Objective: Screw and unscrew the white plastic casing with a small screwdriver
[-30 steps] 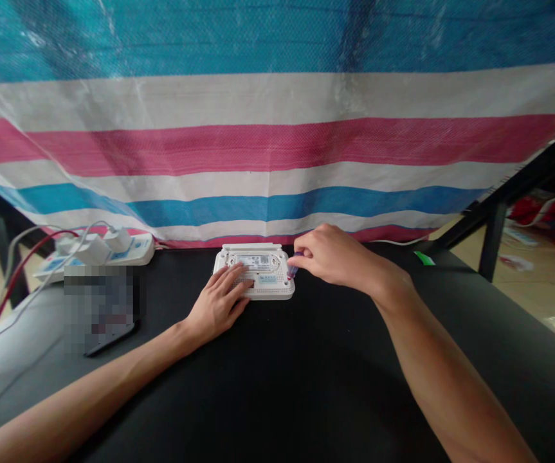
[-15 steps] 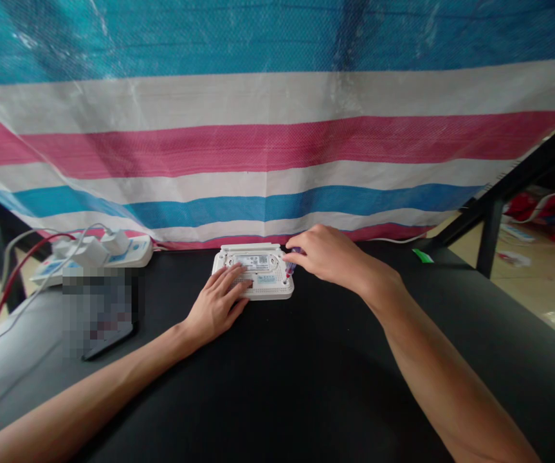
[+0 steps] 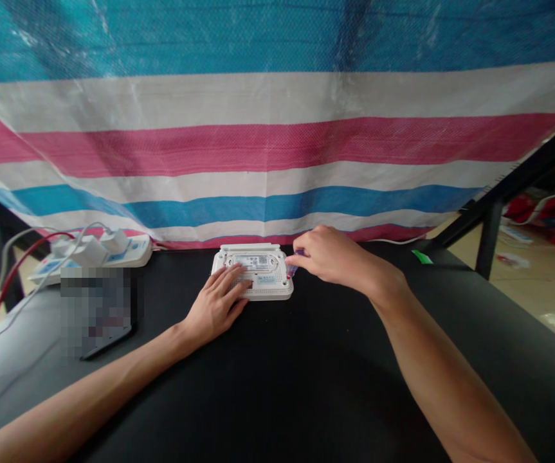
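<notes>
A white router lies on the black table with its labelled, vented underside up. My left hand rests on its left part, fingers stretched out flat and slightly apart. Between the fingers of my right hand is a small screwdriver with a see-through purple handle and a reddish lower end. It leans at the router's near right corner, beside a dark screw hole. Whether its tip touches the router I cannot tell, and my fingers hide the top of the handle.
On the left stands a white power strip with plugs and cables. A blurred-out dark device lies before it. A small green packet lies at the back right. Striped plastic sheeting hangs behind the black table.
My right hand has shifted slightly to the right with the screwdriver, whose angle has changed a little. My left hand and the router stay in place.
</notes>
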`<state>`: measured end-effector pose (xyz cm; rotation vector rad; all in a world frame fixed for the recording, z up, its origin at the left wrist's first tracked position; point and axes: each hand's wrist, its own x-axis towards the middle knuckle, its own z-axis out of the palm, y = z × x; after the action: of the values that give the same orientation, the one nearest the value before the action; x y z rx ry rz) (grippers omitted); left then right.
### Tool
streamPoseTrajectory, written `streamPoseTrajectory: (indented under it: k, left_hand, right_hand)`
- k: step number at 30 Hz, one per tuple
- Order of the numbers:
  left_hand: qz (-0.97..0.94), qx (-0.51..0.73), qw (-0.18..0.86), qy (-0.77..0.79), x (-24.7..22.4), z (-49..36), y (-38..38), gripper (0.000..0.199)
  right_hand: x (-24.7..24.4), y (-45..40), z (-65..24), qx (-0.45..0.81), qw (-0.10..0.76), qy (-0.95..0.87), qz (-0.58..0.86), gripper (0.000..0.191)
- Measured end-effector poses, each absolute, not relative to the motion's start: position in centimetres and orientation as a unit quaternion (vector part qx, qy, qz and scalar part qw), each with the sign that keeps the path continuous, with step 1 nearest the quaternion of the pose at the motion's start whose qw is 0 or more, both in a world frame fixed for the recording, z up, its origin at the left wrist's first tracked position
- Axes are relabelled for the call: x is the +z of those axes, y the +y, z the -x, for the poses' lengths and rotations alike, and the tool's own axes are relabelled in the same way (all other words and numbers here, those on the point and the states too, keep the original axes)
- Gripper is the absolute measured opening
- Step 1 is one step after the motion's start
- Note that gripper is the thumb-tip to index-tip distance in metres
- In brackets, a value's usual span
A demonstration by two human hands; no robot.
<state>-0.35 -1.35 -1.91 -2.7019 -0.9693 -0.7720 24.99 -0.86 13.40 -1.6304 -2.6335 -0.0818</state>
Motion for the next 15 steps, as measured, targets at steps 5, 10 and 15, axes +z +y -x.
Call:
streamPoseTrajectory:
  k: [5,10,15]
  left_hand:
    - [0.905,-0.259,0.078,-0.328,-1.87,0.35,-1.32,0.029]
    - [0.905,-0.261,0.072,-0.328,-1.76,0.35,-1.33,0.028]
    - [0.904,-0.261,0.067,-0.331,-1.61,0.31,-1.40,0.028]
  right_hand:
    - [13.12,-0.61,-24.50,-0.055,0.016,-0.822,0.567,0.038]
    - [12.76,-0.61,-24.57,-0.005,0.032,-0.852,0.523,0.023]
    - [13.08,-0.99,-24.65,0.019,0.031,-0.863,0.504,0.018]
